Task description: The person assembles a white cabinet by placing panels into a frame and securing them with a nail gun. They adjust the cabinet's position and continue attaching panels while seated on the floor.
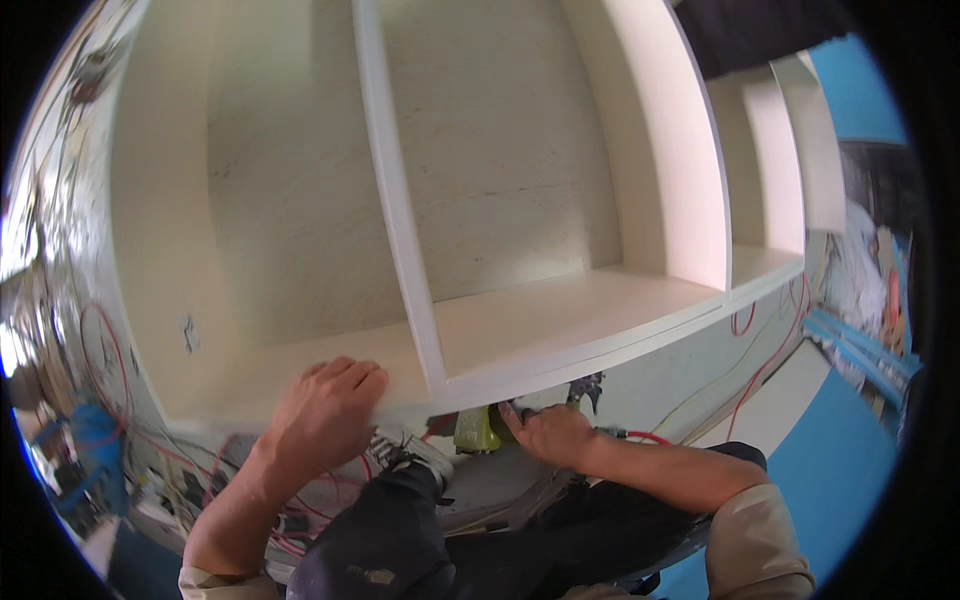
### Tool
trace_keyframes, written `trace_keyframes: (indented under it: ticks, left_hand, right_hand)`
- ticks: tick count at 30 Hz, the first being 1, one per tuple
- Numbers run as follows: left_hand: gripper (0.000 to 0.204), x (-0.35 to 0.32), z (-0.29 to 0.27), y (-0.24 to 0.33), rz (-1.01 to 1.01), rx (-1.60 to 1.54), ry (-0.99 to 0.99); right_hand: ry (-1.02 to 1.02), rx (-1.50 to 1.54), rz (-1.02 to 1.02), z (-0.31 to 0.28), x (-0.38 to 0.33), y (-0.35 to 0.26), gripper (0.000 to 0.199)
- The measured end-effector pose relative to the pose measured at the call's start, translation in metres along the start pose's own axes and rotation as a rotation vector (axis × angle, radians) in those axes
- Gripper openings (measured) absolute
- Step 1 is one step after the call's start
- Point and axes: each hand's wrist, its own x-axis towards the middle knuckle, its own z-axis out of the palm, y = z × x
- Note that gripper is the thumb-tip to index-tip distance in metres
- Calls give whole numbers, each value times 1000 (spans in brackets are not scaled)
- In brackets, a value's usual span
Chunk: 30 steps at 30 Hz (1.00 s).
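Observation:
A large cream-white cabinet point(400, 220) with open compartments stands tilted before me. My left hand point(335, 405) is closed over the front edge of its bottom panel point(570, 315), left of the upright divider point(398, 210), knuckles up. Below that panel, my right hand point(550, 435) grips what looks like an air nail gun point(478, 430), yellow-green with dark parts. A red hose point(645, 437) runs off to the right beside the right wrist. The gun's upper end is hidden behind the panel edge, so I cannot tell whether it touches the wood.
Red hoses point(105, 350) and cords lie around the floor at the left, near a blue machine-like object point(98, 435). A blue-and-white board point(830, 440) extends along the right. Blue bars point(860, 345) lie farther right. My shoe point(425, 460) is just under the cabinet.

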Motion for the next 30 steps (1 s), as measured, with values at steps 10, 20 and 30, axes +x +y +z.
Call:
trace_keyframes:
  ticks: [10, 20, 30]
  left_hand:
    - [87, 89, -11, -82, -271, -1207, -532]
    - [75, 110, -14, -8, -166, -1101, -162]
    - [39, 100, 26, -19, 19, -749, 168]
  right_hand:
    - [227, 77, 107, 88, 33, 4, 60]
    - [48, 224, 174, 59, 60, -4, 67]
    - [230, 35, 162, 63, 48, -4, 68]
